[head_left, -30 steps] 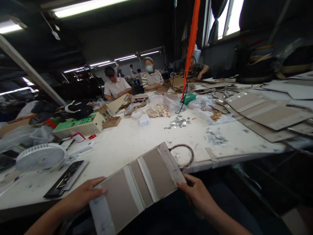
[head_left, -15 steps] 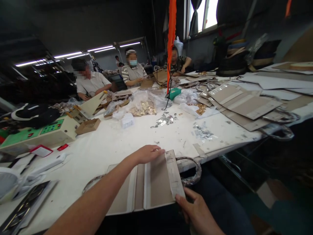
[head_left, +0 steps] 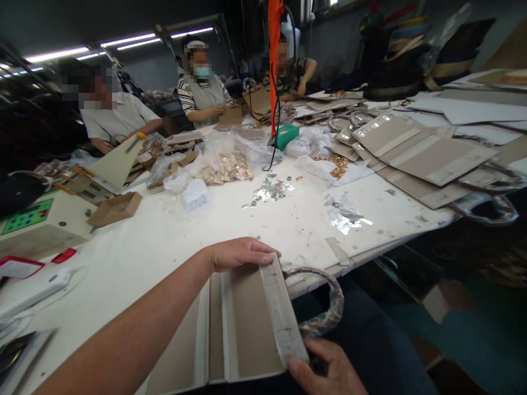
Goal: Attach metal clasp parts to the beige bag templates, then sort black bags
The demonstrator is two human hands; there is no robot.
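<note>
A flat beige bag panel (head_left: 251,318) with whitish strips lies across the near table edge in front of me. At its right edge a curved handle (head_left: 336,299) sticks out, wrapped in clear plastic. My left hand (head_left: 241,254) grips the far right corner, thumb on top and fingers along the far edge. With thumb and fingers, my right hand (head_left: 327,365) pinches the near right corner. Between the two hands runs a pale strip (head_left: 280,307) with small marks on it. My left forearm covers part of the panel's left side.
Small silver metal plates (head_left: 272,189) and a second pile of metal pieces (head_left: 346,215) lie beyond the panel. Gold fittings (head_left: 226,169) sit in plastic. Stacked bag panels (head_left: 436,153) stand at right, a machine (head_left: 45,222) at left. Several people sit across the table.
The view has shifted, bringing the panel slightly nearer and lower. My left thumb now lies over the panel's far corner. Both hands stay on the panel.
</note>
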